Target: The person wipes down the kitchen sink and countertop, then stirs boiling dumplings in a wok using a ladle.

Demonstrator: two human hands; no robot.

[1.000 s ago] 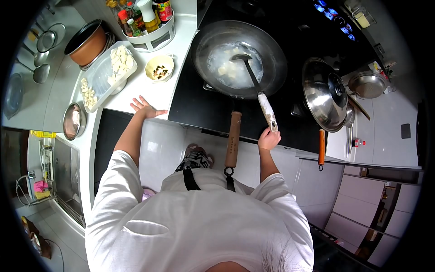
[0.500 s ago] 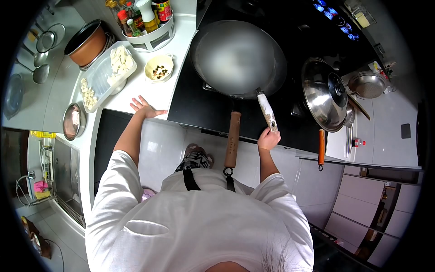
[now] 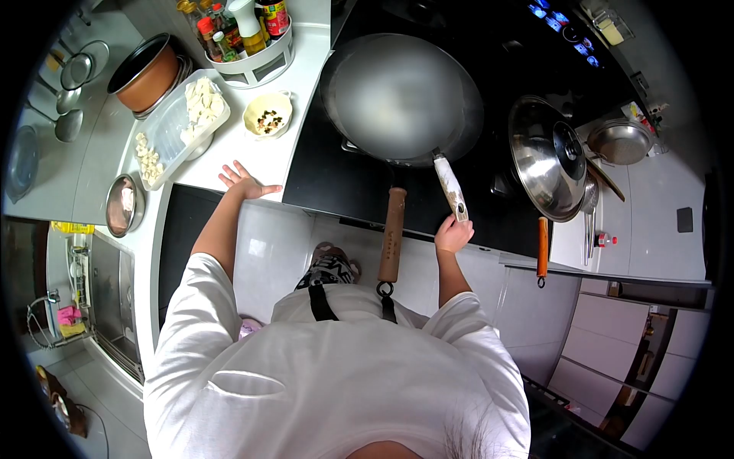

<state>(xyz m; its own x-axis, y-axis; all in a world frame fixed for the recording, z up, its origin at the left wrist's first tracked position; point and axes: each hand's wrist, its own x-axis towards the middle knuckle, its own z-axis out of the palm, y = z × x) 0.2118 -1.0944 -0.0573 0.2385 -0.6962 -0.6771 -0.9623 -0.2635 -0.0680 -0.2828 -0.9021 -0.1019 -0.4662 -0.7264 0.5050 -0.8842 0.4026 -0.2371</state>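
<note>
My left hand (image 3: pixel 243 182) lies flat on the white counter (image 3: pixel 260 172), fingers spread, holding nothing. Nearest to it are a small cream bowl (image 3: pixel 267 115) with chopped bits and a clear plastic tray (image 3: pixel 172 145) of pale cut pieces. My right hand (image 3: pixel 454 234) is closed at the end of a worn white-handled utensil (image 3: pixel 449 187) at the rim of the wok (image 3: pixel 397 92). The utensil's head cannot be made out. The wok's inside looks grey and hazy. Its wooden handle (image 3: pixel 393 237) points towards my body, between my hands.
A second pan with a steel lid (image 3: pixel 543 161) and an orange handle (image 3: pixel 542 249) stands right on the black cooktop (image 3: pixel 329 180). Sauce bottles fill a white rack (image 3: pixel 267 67) at the back left. A copper-coloured pot (image 3: pixel 145 80), a steel bowl (image 3: pixel 122 205) and a sink (image 3: pixel 115 291) are left.
</note>
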